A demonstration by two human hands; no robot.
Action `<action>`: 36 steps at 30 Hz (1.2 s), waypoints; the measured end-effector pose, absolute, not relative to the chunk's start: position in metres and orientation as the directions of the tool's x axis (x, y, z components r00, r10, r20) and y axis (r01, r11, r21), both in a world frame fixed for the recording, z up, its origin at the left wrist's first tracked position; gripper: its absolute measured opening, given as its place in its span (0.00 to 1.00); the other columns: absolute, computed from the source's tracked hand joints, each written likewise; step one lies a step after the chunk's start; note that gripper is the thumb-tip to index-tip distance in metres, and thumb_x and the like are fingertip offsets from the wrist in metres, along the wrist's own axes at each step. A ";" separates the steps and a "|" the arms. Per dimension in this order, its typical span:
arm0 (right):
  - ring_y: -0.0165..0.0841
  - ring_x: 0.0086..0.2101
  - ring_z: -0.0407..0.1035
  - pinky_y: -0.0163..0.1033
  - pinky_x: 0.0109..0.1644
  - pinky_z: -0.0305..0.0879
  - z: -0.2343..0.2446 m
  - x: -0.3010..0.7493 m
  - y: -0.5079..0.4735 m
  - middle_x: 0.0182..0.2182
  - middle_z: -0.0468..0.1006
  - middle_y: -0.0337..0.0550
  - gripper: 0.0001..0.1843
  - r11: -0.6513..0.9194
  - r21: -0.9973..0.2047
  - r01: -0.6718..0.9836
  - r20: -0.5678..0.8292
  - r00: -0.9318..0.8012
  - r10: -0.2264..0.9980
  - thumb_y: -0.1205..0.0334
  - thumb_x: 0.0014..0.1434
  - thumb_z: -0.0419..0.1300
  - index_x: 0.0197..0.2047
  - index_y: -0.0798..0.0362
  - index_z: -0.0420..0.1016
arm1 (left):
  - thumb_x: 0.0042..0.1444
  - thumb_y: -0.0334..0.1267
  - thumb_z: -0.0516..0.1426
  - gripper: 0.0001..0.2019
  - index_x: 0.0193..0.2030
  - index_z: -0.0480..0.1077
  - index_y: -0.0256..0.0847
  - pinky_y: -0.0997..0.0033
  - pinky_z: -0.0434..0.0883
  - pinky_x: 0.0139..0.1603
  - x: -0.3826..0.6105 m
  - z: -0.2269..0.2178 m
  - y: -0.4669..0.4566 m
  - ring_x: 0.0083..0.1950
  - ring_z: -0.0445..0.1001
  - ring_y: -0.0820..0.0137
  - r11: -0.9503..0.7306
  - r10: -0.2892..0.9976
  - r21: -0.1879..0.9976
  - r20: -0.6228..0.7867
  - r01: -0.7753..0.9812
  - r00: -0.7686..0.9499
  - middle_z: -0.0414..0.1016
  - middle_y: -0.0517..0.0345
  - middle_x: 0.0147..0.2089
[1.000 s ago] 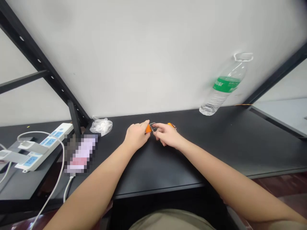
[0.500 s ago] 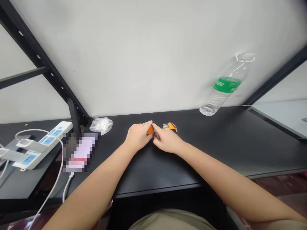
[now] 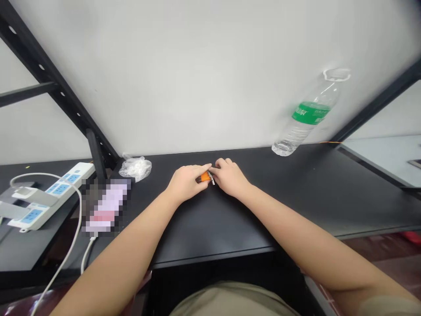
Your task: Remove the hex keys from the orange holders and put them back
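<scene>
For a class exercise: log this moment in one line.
left hand: holds orange tool | right hand: at its metal part

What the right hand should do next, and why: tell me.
Probably the right hand should pinch the metal piece: its fingertips are close by, and the left hand grips the orange piece at whose end that metal shows.

left hand point(image 3: 184, 185) — grips orange piece point(image 3: 205, 176) | right hand point(image 3: 232, 179) — at its metal end point(image 3: 212, 179) | bottle point(image 3: 310, 113) near wall point(image 3: 197, 79)
</scene>
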State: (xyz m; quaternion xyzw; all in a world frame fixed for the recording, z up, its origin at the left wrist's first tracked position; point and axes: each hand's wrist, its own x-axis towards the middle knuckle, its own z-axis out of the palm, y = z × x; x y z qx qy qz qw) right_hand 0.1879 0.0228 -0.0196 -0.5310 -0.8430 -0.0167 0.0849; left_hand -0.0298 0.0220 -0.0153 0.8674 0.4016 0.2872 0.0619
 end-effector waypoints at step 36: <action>0.29 0.21 0.67 0.35 0.24 0.64 0.019 0.202 0.002 0.24 0.73 0.36 0.05 0.232 -0.893 0.386 0.124 -0.285 0.950 0.59 0.60 0.61 0.38 0.50 0.76 | 0.56 0.37 0.63 0.24 0.61 0.71 0.47 0.59 0.71 0.58 -0.024 -0.008 0.021 0.47 0.78 0.63 -0.644 0.757 0.375 0.438 0.667 0.485 0.80 0.57 0.48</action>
